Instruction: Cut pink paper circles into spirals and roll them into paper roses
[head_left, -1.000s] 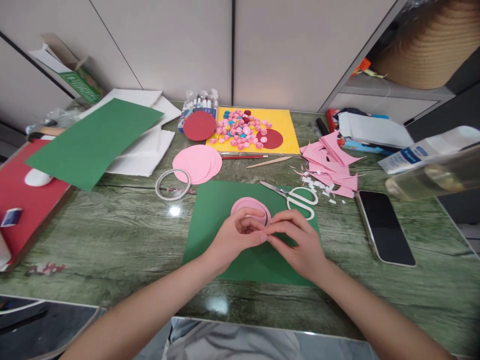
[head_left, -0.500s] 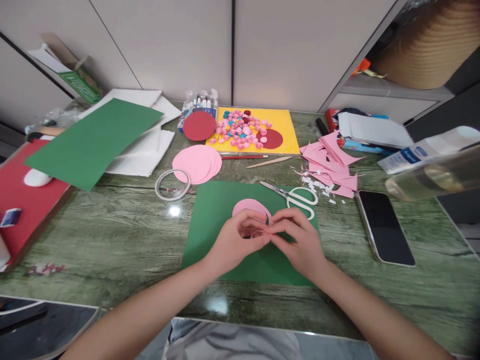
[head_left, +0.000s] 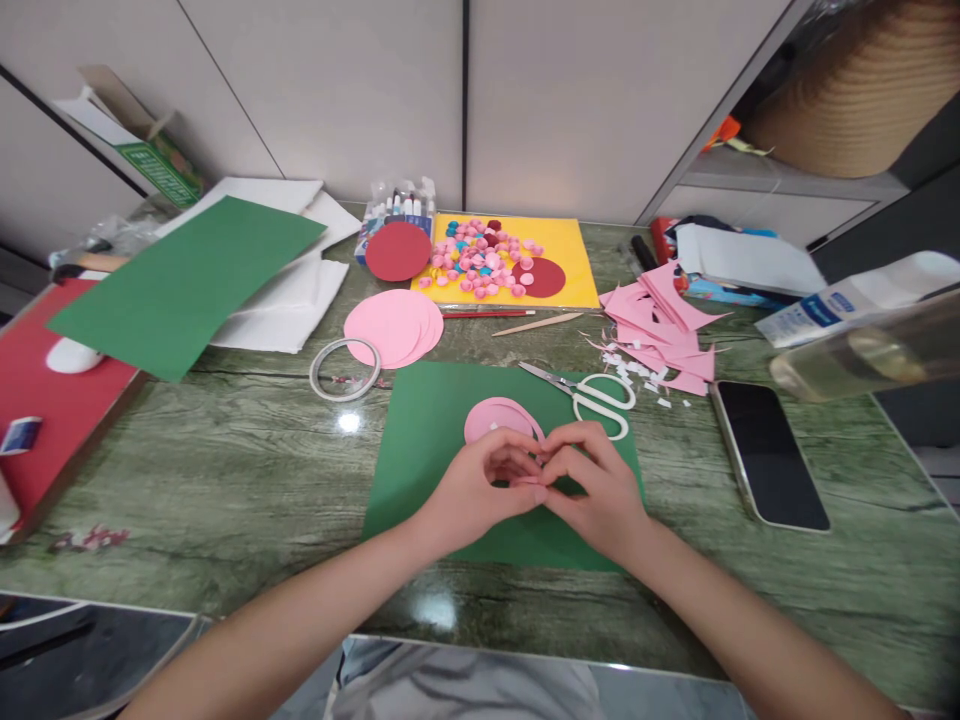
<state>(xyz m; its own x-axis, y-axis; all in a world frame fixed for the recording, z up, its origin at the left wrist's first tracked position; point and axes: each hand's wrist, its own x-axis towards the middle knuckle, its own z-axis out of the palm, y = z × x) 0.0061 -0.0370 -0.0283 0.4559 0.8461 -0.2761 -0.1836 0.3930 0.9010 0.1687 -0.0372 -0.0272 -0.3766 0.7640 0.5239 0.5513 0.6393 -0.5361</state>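
My left hand (head_left: 484, 485) and my right hand (head_left: 596, 485) meet over a green paper sheet (head_left: 420, 430), fingertips pinched together. Between them is a small curled pink paper strip (head_left: 529, 481), mostly covered by the fingers. From the fingertips a narrow band runs back to a round pink paper piece (head_left: 499, 408), cut in a curve, lying just beyond my left hand. A tiny white bit shows on that piece. White-handled scissors (head_left: 596, 400) lie on the sheet beyond my right hand, blades pointing left.
Left of the sheet are a tape roll (head_left: 316, 372) and pink paper circles (head_left: 382, 325). Farther back, small rolled paper pieces cover yellow paper (head_left: 574, 240). Pink scraps (head_left: 667, 330) and a phone (head_left: 772, 455) lie right; a clear bottle (head_left: 862, 350) stands at the edge.
Both hands have shifted slightly, and the fingers have turned the curled strip between them. More of the round pink piece's inner part now shows beyond my left hand.
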